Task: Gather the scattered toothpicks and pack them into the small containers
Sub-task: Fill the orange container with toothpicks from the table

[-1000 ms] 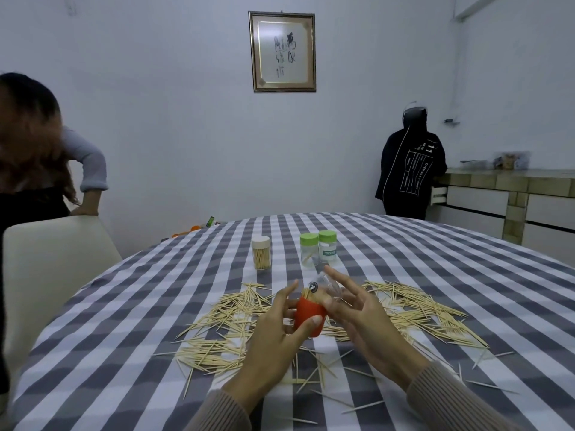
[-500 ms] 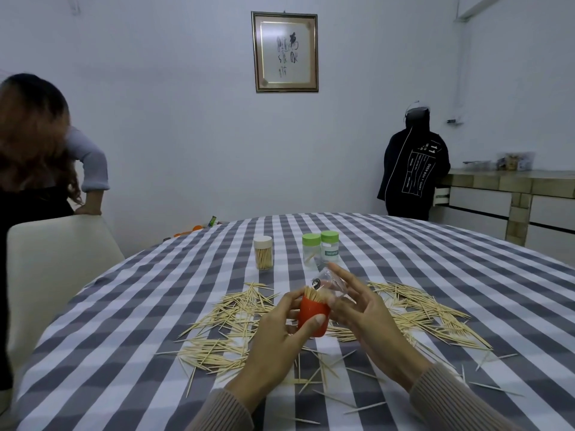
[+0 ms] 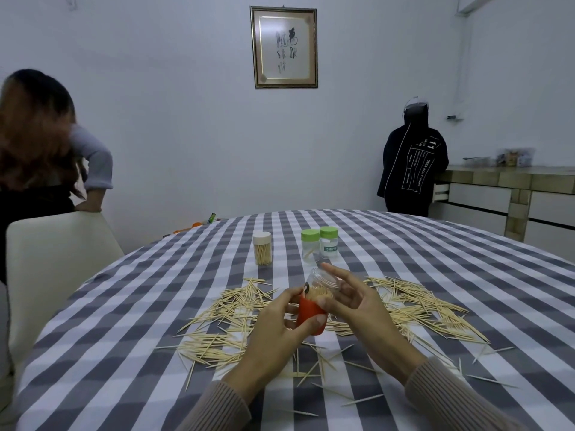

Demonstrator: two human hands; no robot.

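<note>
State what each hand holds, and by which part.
Left hand grips the red toothpick container by its side; right hand holds its clear plastic cap by the rim.

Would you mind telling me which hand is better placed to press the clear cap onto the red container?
The right hand: it already holds the clear cap over the toothpick tips, while the left hand grips the red container to steady it.

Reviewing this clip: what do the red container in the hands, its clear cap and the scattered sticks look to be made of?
The small red container looks like opaque moulded plastic with a smooth, slightly satin skin and even colour. The clear cylindrical cap over its top seems thin transparent plastic: the packed tips show through it. The pale scattered toothpicks look like bare wood or bamboo, matte and straw-coloured; which of the two cannot be told.
</note>
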